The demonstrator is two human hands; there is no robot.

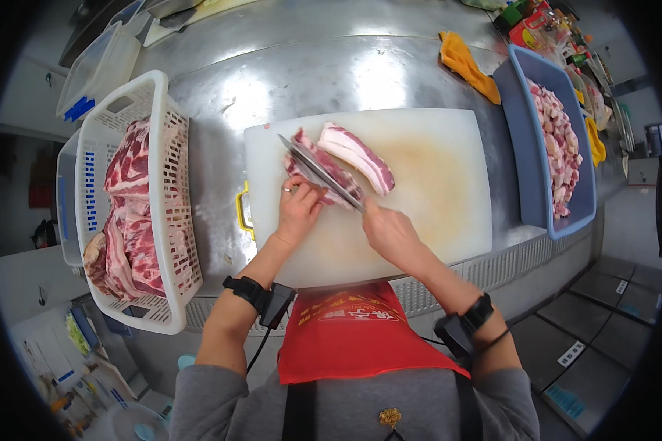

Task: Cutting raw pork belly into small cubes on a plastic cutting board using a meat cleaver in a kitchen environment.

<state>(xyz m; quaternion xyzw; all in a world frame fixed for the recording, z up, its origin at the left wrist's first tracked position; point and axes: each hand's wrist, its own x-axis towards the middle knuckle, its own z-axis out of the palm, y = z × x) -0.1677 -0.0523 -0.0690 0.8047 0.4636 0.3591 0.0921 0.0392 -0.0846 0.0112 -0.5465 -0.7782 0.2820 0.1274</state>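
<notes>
Left hand (299,208) lying on the near end of a slab of pork (318,170), fingers curled and pressed down onto the meat. Right hand (390,229) wrapped tight around the handle of a knife (318,171), blade laid along the top of that slab, tip pointing toward the far left corner of the cutting board (434,213). Slab's long axis running from far left to near right, same slant as the blade. Just beside it, on its far right side, a second strip of pork (359,156) on a like slant, fat edge up. Both pieces on the left half of the board. White basket (171,184) of raw meat at the bench's left edge. Blue tray (526,140) of diced meat at the right edge, orange cloth (467,65) near the far right.
</notes>
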